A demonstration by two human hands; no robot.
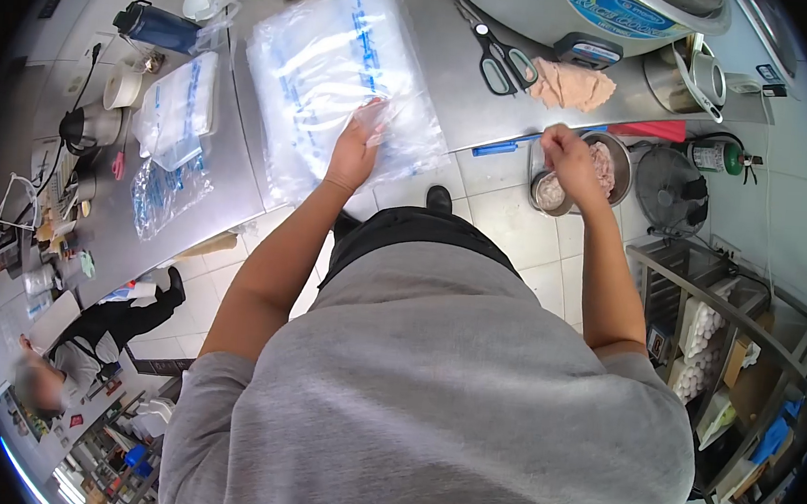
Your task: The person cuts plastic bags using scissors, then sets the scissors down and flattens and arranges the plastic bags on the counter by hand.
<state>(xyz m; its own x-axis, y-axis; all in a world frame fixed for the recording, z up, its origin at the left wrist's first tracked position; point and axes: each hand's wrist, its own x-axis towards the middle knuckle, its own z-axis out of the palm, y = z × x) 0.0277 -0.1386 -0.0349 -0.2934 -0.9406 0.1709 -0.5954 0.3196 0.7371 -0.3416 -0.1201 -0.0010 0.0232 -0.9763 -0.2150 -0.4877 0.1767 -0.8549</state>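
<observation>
A stack of clear plastic bags (313, 74) with blue print lies on the steel counter. My left hand (359, 146) is at the stack's near right edge, its fingers closed on a plastic bag, with clear film over the fingertips. Off to the right, my right hand (570, 163) hangs above a metal bowl (625, 175) with its fingers curled together. Whether anything is between them is hidden. Pale pink raw meat (603, 165) shows in the bowl beside my right hand. A smaller pale lump (550, 192) sits in a container below it.
Black-handled scissors (500, 65) and a pinkish cloth (573, 85) lie on the counter before a large rice cooker (593, 11). More plastic bags (180, 106) lie to the left. A fan (671, 192) and metal shelving (739, 326) stand right. Another person (98, 342) is at lower left.
</observation>
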